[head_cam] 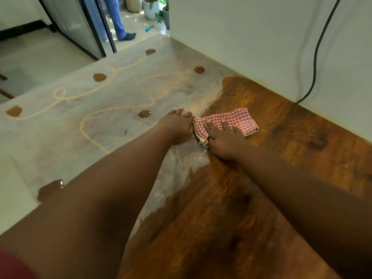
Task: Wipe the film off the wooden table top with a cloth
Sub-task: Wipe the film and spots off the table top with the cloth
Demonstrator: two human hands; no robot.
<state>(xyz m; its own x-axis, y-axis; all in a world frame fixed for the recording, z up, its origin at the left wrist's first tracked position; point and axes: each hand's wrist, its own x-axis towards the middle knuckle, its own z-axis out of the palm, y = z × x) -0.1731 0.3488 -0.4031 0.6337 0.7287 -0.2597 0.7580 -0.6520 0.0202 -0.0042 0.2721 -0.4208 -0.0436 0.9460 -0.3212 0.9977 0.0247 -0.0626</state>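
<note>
A pale whitish film [76, 125] with yellow squiggles and several brown blobs covers the left part of the wooden table top [251, 198]; the right part shows bare glossy wood. A folded red-and-white checked cloth [237, 119] lies at the film's edge. My right hand [223, 137] presses flat on the cloth with fingers spread. My left hand [177, 125] rests flat on the film just left of the cloth, its fingers straight.
A white wall [261, 37] runs along the table's far right side, with a black cable [316, 55] hanging down it. Beyond the table's far end are a glass door, potted plants [153, 7] and a person's leg [118, 21].
</note>
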